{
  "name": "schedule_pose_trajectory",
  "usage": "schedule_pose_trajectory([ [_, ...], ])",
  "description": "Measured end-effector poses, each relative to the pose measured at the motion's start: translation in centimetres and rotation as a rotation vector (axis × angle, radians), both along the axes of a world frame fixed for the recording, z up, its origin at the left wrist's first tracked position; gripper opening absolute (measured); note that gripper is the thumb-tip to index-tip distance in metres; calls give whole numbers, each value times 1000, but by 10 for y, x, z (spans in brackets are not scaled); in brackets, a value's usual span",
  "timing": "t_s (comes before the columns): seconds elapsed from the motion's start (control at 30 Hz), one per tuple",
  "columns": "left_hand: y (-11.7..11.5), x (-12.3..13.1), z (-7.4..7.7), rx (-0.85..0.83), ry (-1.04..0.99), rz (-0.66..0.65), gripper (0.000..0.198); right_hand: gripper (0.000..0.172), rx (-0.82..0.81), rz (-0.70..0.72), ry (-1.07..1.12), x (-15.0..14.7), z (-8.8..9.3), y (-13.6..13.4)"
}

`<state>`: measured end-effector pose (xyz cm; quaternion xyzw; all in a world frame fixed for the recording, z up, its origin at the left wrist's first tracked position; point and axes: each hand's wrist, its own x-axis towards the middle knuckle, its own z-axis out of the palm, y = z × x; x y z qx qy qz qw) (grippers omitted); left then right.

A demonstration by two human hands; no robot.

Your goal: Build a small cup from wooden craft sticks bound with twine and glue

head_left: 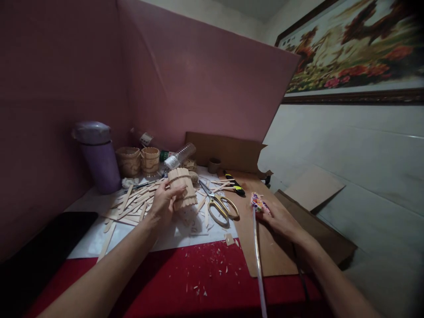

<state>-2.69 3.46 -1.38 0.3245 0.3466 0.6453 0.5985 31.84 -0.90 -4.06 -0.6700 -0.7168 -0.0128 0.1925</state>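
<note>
Clear stick (258,256) trailed from the flowered glue gun (259,202) gripped by the right hand (277,220); a careless swing might have snagged it. The left hand (163,202) pinched the wooden cup (188,187).

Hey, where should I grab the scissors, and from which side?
Best, I'd say, by the gold handles of the scissors, coming from your side: the loops lie toward you, while the blades point away and left. Your right hand would first have to set down the patterned thing.
</note>
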Motion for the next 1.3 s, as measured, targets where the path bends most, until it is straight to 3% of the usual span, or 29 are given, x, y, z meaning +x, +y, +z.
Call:
schedule_pose_trajectory([
  [0.13,2,-1,-4,-6,54,-3,60,39,-176,-70,-91,8,-5,5],
  [0.23,3,-1,-9,-9,159,-19,65,40,-220,-82,-137,8,-4,2],
  [0.4,6,-2,-14,65,351,67,77,40,7,-166,-152,-8,14,-10],
  [0.6,21,-5,-22,130,700,222,87,24,38,237,100,-76,36,-9],
  [0.7,27,-6,-27,104,734,250,82,18,16,468,40,-114,31,6],
  [0.87,29,-7,-31,49,781,180,76,20,60,619,-171,-155,15,34],
  [1.13,30,-6,-34,121,876,200,60,11,93,713,-343,-168,9,54],
  [1.23,30,-5,-34,121,881,203,55,12,108,797,-244,-162,10,56],
  [1.3,29,-5,-32,139,896,219,52,14,107,782,-60,-158,13,52],
])
